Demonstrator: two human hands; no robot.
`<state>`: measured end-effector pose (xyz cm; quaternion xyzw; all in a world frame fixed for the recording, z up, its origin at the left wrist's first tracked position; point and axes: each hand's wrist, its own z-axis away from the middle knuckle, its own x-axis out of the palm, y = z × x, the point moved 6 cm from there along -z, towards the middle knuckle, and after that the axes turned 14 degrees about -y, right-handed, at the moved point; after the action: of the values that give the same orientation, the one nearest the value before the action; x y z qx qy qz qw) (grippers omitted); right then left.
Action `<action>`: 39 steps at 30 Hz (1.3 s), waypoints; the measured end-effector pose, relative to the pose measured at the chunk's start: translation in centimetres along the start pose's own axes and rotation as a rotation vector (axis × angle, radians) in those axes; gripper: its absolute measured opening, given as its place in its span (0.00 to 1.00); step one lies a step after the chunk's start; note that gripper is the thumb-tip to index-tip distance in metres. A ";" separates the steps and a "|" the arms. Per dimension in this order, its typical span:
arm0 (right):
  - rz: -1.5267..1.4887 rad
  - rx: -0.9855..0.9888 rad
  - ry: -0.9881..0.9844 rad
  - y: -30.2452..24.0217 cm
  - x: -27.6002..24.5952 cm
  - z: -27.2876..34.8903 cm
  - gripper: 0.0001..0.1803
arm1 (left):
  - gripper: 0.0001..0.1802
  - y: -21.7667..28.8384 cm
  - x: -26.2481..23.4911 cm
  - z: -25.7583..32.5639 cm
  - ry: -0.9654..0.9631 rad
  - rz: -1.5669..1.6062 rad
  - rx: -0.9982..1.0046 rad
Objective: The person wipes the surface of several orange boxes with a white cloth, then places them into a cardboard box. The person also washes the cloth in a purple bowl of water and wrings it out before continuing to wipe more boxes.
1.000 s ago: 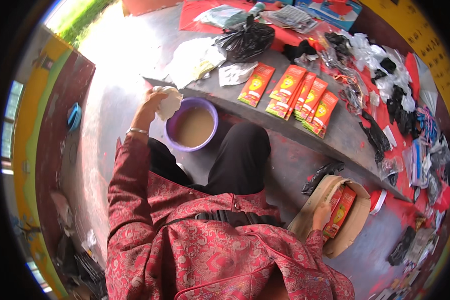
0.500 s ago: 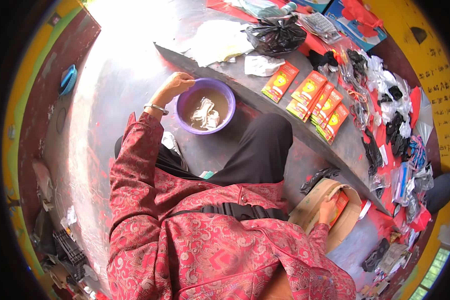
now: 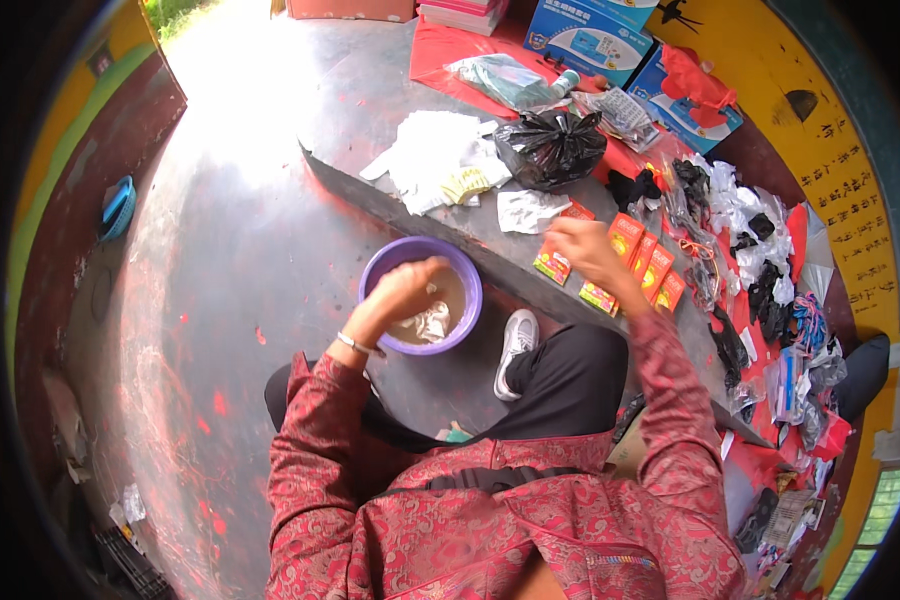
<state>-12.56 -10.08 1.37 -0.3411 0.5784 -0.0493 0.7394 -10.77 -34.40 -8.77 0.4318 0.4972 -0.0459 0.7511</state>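
My left hand [image 3: 408,288] is over the purple basin [image 3: 475,300], its fingers smeared by motion. A wet white cloth [image 3: 432,324] sits in murky water in the basin, close to those fingers. My right hand [image 3: 590,252] is above the row of orange-red packets [image 3: 625,240] on the raised ledge. Its fingers are curled together in front of the leftmost packet [image 3: 552,264], and what they hold, if anything, is hidden. Beside this hand lies a crumpled white cloth [image 3: 530,211].
A pile of white cloths [image 3: 435,150] and a black plastic bag [image 3: 548,150] lie on the ledge [image 3: 370,200]. Plastic bags [image 3: 760,220] clutter the right side. Blue boxes [image 3: 590,40] stand at the back. My white shoe [image 3: 516,352] rests near the basin.
My right hand has left the cardboard container at my right side and moved forward to the packets. My left hand has gone from the basin's rim to over its inside. The view has shifted.
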 end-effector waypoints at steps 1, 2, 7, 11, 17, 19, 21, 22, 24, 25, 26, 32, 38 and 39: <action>0.115 0.005 -0.090 0.8 2.8 -3.4 0.13 | 0.22 0.3 1.3 -0.4 -0.170 -0.133 0.016; 0.097 -0.027 -0.193 1.2 6.0 -6.5 0.13 | 0.17 0.2 2.4 0.0 -0.302 -0.231 -0.048; 0.424 0.168 -0.462 4.7 24.9 -15.4 0.09 | 0.09 -0.8 5.5 4.1 -0.222 -0.676 -0.141; 0.308 0.024 -0.519 4.4 34.5 -14.8 0.17 | 0.25 -0.3 5.2 3.5 -0.523 -0.361 -0.218; 0.148 0.168 -0.567 10.0 40.7 -11.1 0.17 | 0.26 -0.6 5.0 3.5 -0.434 -0.428 -0.204; 0.115 0.219 -0.609 11.7 42.2 -10.5 0.15 | 0.28 -1.1 5.0 3.2 -0.472 -0.415 -0.237; 0.096 0.269 -0.660 12.5 43.1 -10.6 0.14 | 0.30 -1.4 5.2 3.2 -0.495 -0.409 -0.272; 0.089 0.275 -0.670 12.4 43.0 -11.6 0.13 | 0.31 -1.6 4.8 3.2 -0.509 -0.412 -0.300; 0.078 0.313 -0.666 12.7 42.4 -11.8 0.12 | 0.30 -1.4 5.6 2.8 -0.497 -0.403 -0.265; 0.070 0.313 -0.638 12.2 41.3 -12.5 0.11 | 0.29 -1.9 5.2 2.7 -0.469 -0.415 -0.287; 0.066 0.270 -0.583 10.8 39.7 -13.2 0.10 | 0.28 -2.5 5.8 2.8 -0.456 -0.434 -0.298; -0.086 0.204 -0.460 6.9 31.3 -15.0 0.11 | 0.34 -4.3 3.8 2.4 -0.359 -0.302 -0.463; -0.347 0.321 -0.200 4.0 26.4 -14.8 0.11 | 0.41 -10.3 2.6 1.2 -0.086 0.455 -0.433; -0.413 0.262 -0.131 3.3 25.8 -14.8 0.09 | 0.45 -11.4 3.4 1.6 -0.035 0.506 -0.396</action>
<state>-18.35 -26.23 -23.13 -0.3556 0.4361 -0.2519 0.7873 -13.63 -41.34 -18.06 0.3863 0.3604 0.2323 0.8167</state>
